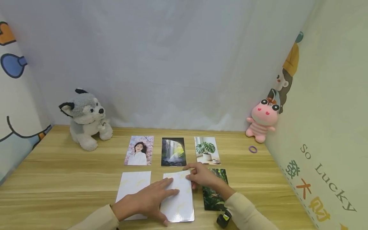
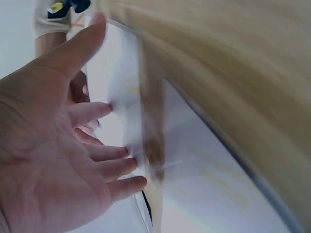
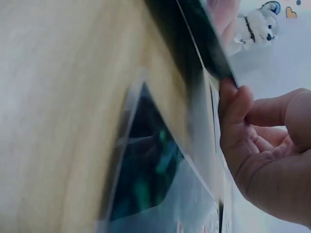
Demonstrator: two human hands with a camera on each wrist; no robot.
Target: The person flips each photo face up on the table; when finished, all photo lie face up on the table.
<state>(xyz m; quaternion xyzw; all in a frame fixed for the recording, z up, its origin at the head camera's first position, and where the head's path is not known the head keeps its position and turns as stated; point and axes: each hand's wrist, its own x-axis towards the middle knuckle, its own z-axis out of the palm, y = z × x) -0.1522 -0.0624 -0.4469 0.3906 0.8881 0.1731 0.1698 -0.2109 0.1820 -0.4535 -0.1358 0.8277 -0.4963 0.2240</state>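
Observation:
A photo card (image 1: 179, 209) lies white back up at the near middle, with faint yellow marks. My right hand (image 1: 204, 176) pinches its far right corner between thumb and fingers; the right wrist view shows the card's dark picture side (image 3: 210, 46) raised off the table. Fingers spread, my left hand (image 1: 150, 196) reaches over the card's left part, its thumb near the front edge. Under the left hand and wrist is another white-backed card (image 1: 133, 183), partly covered. To the right, my right forearm crosses a dark green foliage photo (image 1: 211, 198).
Behind stand a row of picture-up photos: a portrait (image 1: 139, 151), a waterfall (image 1: 173, 151) and a potted plant (image 1: 207, 151). A grey plush dog (image 1: 87, 119) sits back left, a pink plush toy (image 1: 262, 119) back right, with a purple ring (image 1: 253, 149) before it.

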